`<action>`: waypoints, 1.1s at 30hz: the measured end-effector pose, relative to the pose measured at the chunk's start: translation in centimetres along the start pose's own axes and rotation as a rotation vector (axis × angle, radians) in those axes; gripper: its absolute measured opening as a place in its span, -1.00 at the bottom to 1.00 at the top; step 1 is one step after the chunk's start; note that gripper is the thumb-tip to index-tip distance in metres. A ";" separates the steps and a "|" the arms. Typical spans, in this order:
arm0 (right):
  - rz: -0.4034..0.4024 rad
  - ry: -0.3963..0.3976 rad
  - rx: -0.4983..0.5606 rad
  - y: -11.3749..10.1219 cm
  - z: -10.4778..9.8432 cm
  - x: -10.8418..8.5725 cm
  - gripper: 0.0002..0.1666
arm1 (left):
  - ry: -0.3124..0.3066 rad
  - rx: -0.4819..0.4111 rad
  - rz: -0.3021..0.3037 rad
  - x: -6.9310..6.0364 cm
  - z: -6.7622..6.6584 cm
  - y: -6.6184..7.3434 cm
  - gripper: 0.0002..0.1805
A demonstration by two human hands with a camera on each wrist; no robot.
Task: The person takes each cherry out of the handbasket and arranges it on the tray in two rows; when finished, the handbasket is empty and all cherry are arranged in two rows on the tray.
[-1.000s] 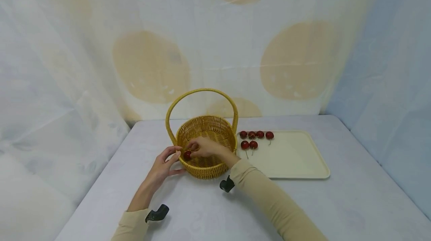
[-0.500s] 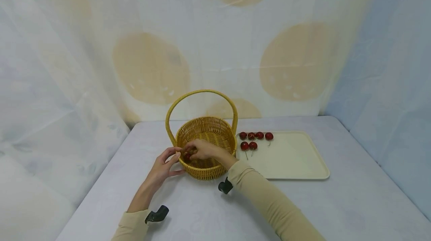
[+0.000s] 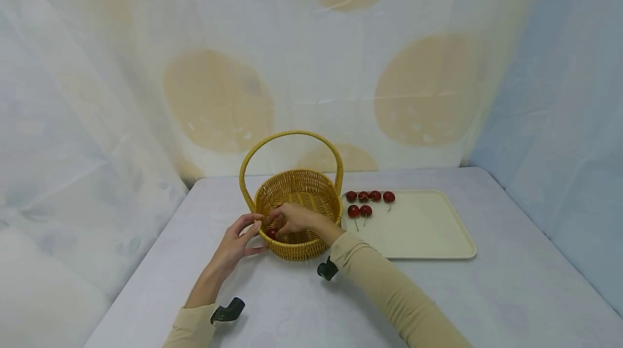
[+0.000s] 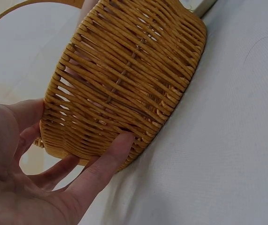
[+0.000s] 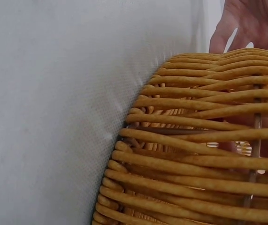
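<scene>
A round yellow wicker basket [image 3: 302, 251] with a tall arched handle stands on the table. My left hand [image 3: 234, 241] holds it at the left side; in the left wrist view the left hand [image 4: 40, 173] has its fingertips against the weave and rim. Inside the basket, my right hand [image 3: 297, 218] reaches to the near left part, fingers curled at a red cherry [image 3: 272, 234]. The cherry lies against the thumb side and is partly covered, so the exact grip is hard to see. In the right wrist view the basket wall [image 5: 209, 164] hides most of the right hand.
Right of the basket lies a cream tray [image 3: 423, 229]. Several red cherries with stems, such as one cherry [image 3: 389, 196], sit in two rows at its left end. The basket handle [image 3: 297, 132] arches above the opening. Patterned cloth [image 3: 321, 67] hangs behind the table.
Inside the basket, the cherry has shifted slightly towards the near side, and the right hand's fingers have changed position around it. The left hand and the tray cherries stay put.
</scene>
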State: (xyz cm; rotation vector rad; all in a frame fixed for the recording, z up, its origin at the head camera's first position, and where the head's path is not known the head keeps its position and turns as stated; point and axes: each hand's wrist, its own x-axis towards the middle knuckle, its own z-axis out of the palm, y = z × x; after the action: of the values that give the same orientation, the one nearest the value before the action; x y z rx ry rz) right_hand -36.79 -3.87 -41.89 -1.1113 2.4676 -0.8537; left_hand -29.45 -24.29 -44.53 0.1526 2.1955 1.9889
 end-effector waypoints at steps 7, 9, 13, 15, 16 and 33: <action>0.000 0.055 -0.005 -0.2 -0.1 0.0 -0.61 | 0.008 -0.002 0.003 0.0 0.0 -0.3 -0.48; -0.009 0.059 0.008 -0.3 -0.1 -0.1 -0.63 | 0.015 0.003 0.005 0.0 -0.1 -0.3 -0.51; -0.053 0.040 0.015 -0.4 -0.3 -0.2 -0.63 | 0.018 0.010 0.014 0.1 -0.1 -0.2 -0.53; -0.068 0.025 0.012 -0.4 -0.3 -0.2 -0.63 | 0.012 0.015 0.016 0.1 -0.1 -0.1 -0.52; -0.068 0.021 0.006 -0.4 -0.3 -0.1 -0.62 | 0.008 0.015 0.015 0.1 -0.1 -0.1 -0.51; -0.039 0.027 -0.121 -0.4 0.1 -0.1 -0.66 | -0.007 -0.001 0.014 0.0 0.0 0.0 -0.42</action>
State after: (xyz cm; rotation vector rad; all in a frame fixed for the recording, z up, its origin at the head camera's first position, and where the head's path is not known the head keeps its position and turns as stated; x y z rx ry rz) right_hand -36.43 -4.05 -41.72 -1.1990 2.5573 -0.7433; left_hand -29.42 -24.29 -44.55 0.1760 2.1954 1.9932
